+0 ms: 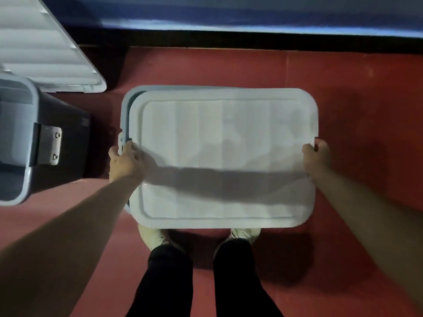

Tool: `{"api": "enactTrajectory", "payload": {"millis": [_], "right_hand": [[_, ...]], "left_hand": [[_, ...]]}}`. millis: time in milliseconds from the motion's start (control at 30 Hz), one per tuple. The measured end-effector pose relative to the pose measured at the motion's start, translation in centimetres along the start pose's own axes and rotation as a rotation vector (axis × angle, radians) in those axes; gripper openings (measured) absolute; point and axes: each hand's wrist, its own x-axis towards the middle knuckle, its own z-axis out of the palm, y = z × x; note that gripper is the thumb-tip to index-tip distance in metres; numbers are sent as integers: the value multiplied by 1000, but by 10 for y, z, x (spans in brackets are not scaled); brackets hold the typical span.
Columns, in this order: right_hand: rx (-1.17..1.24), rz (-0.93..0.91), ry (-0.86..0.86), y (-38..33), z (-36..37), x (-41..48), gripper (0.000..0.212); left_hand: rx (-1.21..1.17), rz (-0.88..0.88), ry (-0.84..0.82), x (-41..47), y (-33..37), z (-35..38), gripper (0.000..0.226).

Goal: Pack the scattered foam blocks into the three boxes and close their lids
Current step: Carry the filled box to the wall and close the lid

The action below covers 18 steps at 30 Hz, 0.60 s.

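A white lid [224, 154] lies over a grey-blue box whose rim [125, 115] shows along the lid's left side, so the lid sits shifted a little right. My left hand [124, 162] grips the lid's left edge by the box's white latch. My right hand [317, 156] grips the lid's right edge. The box's contents are hidden under the lid. No foam blocks are in view.
A second grey box [20, 143] stands open at the left with a white latch [49, 145] on its side. Another white ribbed lid [45, 49] leans at the upper left. Red floor [354, 92] surrounds the boxes. My feet stand just below the lid.
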Motion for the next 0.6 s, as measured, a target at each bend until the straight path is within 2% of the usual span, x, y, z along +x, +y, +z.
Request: {"api": "enactTrajectory", "payload": {"millis": [133,200,267,367,500,600], "right_hand": [[-133,-62,-48,9,15,-5,55],[-153,-109,-101,3,17,-11,42],[-150,-133,-146,1,16,-14,30],[-164,-150,-187,2,6,-13,38],[-89,-51,-248,-2,1,-4,43],[45,79,-276,4,-3,-1,56]], "left_hand": [[-52,50,92,14,-3,-5,38],[-41,17,91,28,-5,-14,38],[-45,-45,18,38,-10,-22,45],[-145,-77,-77,45,-15,-32,51],[-285,-98,-184,49,-22,-32,45],[-435,-176,-249,49,-34,-29,49]]}}
